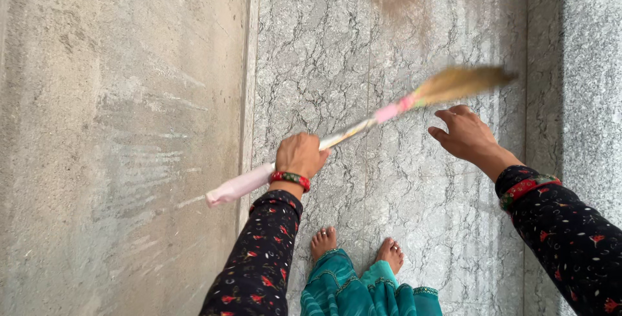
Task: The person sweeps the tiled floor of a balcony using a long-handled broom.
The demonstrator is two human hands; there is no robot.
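Marble floor (389, 44) underfoot; left hand (299, 154) is clamped round the broom (363, 125) mid-handle, bristles slanting up-right. Right hand (465, 136) hangs spread and empty just under the bristle end.

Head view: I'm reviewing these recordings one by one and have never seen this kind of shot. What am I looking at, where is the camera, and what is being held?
There is one picture, taken by a camera worn on a person's head and pointing straight down. No machine is involved: the two arms in dark flowered sleeves are the wearer's own. The left hand grips a broom partway along its handle; the pink-wrapped handle end sticks out to the left, and the straw-coloured bristles are blurred at the upper right. The right hand is open and holds nothing; it hovers just below the bristles, and whether it touches them is hard to tell. At the bottom are the person's bare feet and teal trousers. They stand on a veined grey stone floor, with a rougher concrete surface on the left.
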